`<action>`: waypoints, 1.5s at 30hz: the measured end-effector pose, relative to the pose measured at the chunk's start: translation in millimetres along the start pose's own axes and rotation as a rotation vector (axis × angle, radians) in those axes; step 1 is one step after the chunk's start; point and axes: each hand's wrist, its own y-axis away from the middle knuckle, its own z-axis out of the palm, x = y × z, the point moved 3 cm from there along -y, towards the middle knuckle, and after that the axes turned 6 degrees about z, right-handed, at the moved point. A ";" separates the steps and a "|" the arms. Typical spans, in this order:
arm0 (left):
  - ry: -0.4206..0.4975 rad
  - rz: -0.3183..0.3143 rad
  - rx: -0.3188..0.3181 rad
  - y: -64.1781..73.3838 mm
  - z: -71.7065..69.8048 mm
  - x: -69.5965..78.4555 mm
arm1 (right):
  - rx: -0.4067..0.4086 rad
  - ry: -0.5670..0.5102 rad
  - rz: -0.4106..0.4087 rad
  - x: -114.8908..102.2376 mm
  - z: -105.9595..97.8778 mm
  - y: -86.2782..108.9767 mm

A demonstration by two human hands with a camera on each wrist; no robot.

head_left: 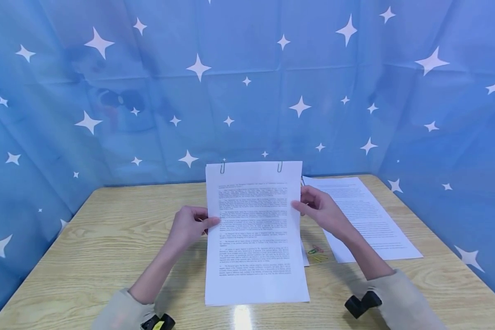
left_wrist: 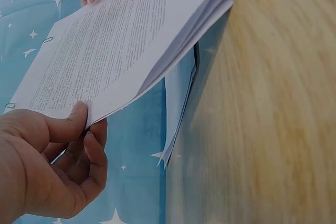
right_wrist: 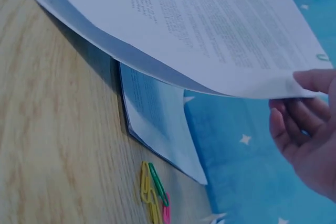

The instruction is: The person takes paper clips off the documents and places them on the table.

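Note:
A stack of printed sheets [head_left: 253, 229] is held up near the middle of the table, its lower edge close to the tabletop. Two green paper clips [head_left: 222, 168] sit on its top edge, one towards each corner. My left hand [head_left: 189, 224] pinches the left edge, thumb in front and fingers behind. On the opposite edge, my right hand [head_left: 323, 208] pinches the sheets the same way, a little higher up. The lower sheets fan apart slightly in the left wrist view. Behind the raised stack, other papers [right_wrist: 157, 108] are partly hidden.
Several loose paper clips [right_wrist: 149, 190], yellow, green and pink, lie on the wooden table [head_left: 107, 243] right of the stack. Further right lies another printed paper [head_left: 367, 220]. A blue curtain with white stars [head_left: 247, 91] surrounds the table's back and sides.

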 end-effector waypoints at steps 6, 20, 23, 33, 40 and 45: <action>-0.030 0.039 -0.002 2.0 2.3 -1.2 | 0.078 -0.059 -0.036 -6.1 -5.5 3.3; -0.088 0.106 -0.008 7.3 5.6 6.1 | 0.177 -0.105 -0.156 -21.5 -10.8 8.4; -0.107 0.111 -0.008 8.6 7.0 7.6 | 0.213 -0.087 -0.176 -24.4 -10.9 10.1; -0.152 0.127 -0.011 10.6 8.0 9.4 | 0.262 -0.061 -0.221 -30.3 -10.5 11.2; -0.173 0.143 -0.019 10.1 8.3 8.8 | 0.293 -0.042 -0.232 -31.2 -11.4 12.5; -0.166 0.136 -0.029 11.0 9.8 10.1 | 0.298 -0.067 -0.232 -31.5 -12.3 12.9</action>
